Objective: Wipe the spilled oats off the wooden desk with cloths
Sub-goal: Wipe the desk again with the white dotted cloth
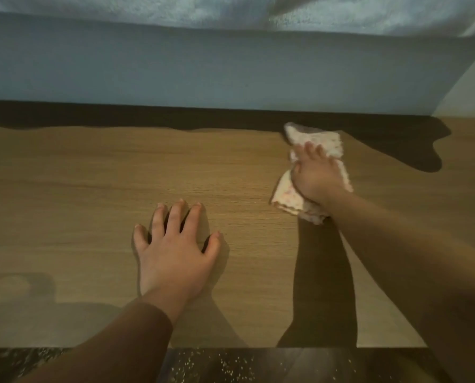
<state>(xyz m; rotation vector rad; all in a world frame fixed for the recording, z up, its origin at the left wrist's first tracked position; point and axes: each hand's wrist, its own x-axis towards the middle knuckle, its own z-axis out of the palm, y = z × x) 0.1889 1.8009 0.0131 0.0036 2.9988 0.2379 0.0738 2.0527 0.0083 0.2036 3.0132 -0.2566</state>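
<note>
My right hand (317,179) bears down on the cloth (287,196) at the far right of the table (78,189), close to its back edge. The cloth is pale, cream to white with faint pink flecks, thick and nubbly, and rumpled. One wad pokes out beyond my fingers (311,150) and another bunches out to the left of my wrist. Those fingers lie stretched forward on top of it, pressing rather than clenching (blur softens the hand, and I cannot tell what the thumb is doing).

My left hand (172,252) rests palm down on bare wood nearer the middle, well apart from the cloth. Its fingers (178,217) are spread and relaxed, holding nothing. A dark sleeve (136,327) covers that forearm, and the right forearm is bare.

The oats (217,363) show as pale specks scattered on the dark floor (258,366) just below the table's near edge, between my arms.

Behind the table stands a blue-grey wall (203,64), with light fabric (175,12) hanging across the top of the view. Heavy shadows fall along the back edge, under my right arm and at the near left corner, darkening the wood grain there.
</note>
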